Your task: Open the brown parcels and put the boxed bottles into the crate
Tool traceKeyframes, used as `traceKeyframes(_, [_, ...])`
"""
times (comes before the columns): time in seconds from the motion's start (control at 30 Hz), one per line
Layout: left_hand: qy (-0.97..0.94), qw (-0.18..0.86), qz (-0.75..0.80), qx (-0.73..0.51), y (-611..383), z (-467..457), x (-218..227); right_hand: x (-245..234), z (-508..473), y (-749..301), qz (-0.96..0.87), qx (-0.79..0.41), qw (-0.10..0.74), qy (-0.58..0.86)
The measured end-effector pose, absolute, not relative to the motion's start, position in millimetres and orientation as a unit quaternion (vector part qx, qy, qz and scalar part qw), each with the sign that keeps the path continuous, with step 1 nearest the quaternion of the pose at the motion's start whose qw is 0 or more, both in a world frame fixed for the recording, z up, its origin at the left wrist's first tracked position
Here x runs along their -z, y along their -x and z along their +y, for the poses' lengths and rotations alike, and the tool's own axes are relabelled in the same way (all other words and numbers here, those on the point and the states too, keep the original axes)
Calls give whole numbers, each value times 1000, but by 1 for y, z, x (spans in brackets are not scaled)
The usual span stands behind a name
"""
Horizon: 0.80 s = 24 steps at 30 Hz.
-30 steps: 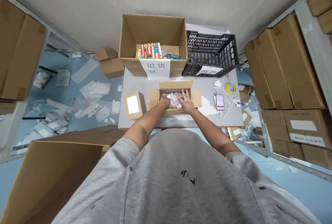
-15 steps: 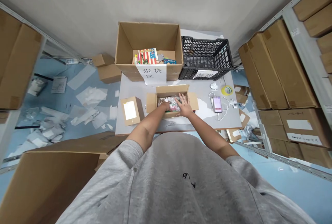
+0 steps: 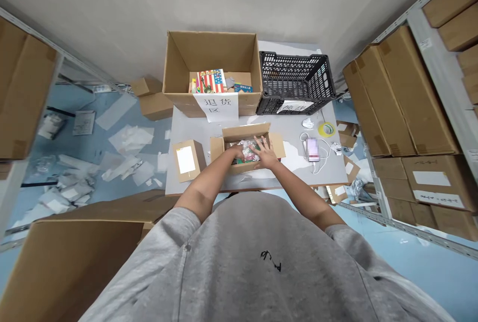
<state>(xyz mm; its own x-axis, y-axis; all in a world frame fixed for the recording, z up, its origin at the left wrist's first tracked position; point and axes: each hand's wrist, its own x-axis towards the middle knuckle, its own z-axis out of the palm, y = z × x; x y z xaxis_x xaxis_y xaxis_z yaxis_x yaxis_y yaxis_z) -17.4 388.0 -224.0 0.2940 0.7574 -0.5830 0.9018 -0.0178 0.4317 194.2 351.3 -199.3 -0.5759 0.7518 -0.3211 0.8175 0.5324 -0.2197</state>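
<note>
The left hand (image 3: 234,153) and right hand (image 3: 264,156) both reach into a small open cardboard box (image 3: 246,132) at the centre of the frame, on a grey worktop (image 3: 186,130). Inside the box lies a crinkly plastic-wrapped bundle (image 3: 248,150); its contents are hard to make out at this size. The right hand's fingers (image 3: 268,146) are spread apart and lie on the bundle's right side. The left hand's fingers (image 3: 241,151) are bunched at its left edge and partly hidden, so I cannot tell whether they are clamped on it.

At upper centre, a large open carton (image 3: 239,53) holds colourful books (image 3: 211,81), with a paper sign (image 3: 215,107) on its front. A black plastic crate (image 3: 295,75) stands just to its right. Left of the small box sits a closed carton with a white label (image 3: 185,160). To the right lie a phone (image 3: 312,150) and a yellow tape roll (image 3: 326,129). Stacked cartons (image 3: 396,93) line the shelves at right, and paper scraps (image 3: 130,138) cover the floor at left.
</note>
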Motion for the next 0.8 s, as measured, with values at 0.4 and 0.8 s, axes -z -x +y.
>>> traceKeyframes(0.4, [-669,228,697,-120,16,363,180,202,364,-184,837,196,98,-501])
traceKeyframes(0.8, [-644,265,709,-117,5,354,205,189,364,-192,840,208,-14,-501])
